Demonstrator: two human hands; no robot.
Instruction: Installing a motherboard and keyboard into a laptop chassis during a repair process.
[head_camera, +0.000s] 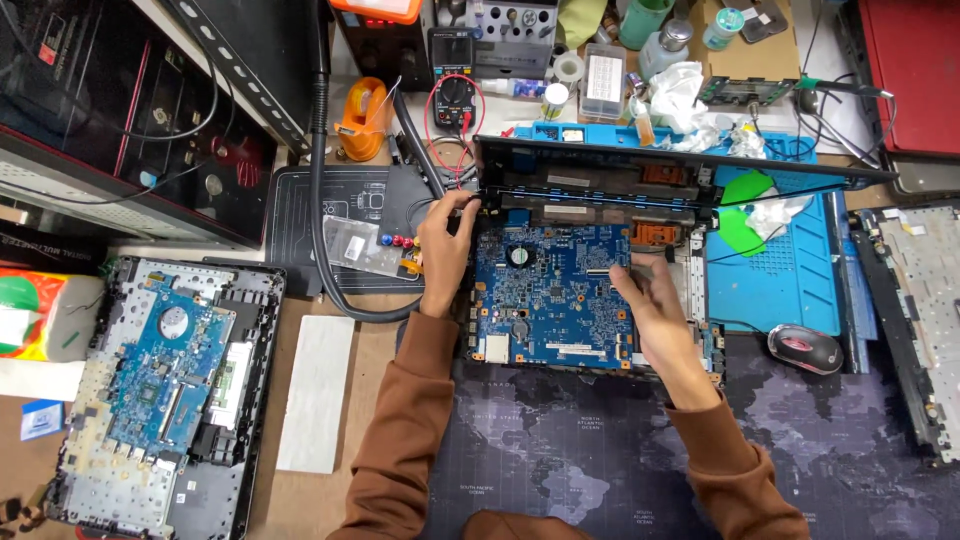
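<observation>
An opened laptop base (700, 290) lies in front of me with a blue circuit board (545, 285) sitting in it and its lid (680, 160) tilted back. My left hand (443, 245) grips the board's upper left corner, near the hinge. On the board's right edge rests my right hand (655, 305), fingers curled over it beside an orange part (650, 233). Both sleeves are brown.
A second dismantled laptop (160, 390) with a blue board lies at left, a white strip (318, 390) beside it. A mouse (805, 348) and blue mat (780, 280) are at right. A multimeter (457, 100), a black hose (322, 200) and bottles crowd the back.
</observation>
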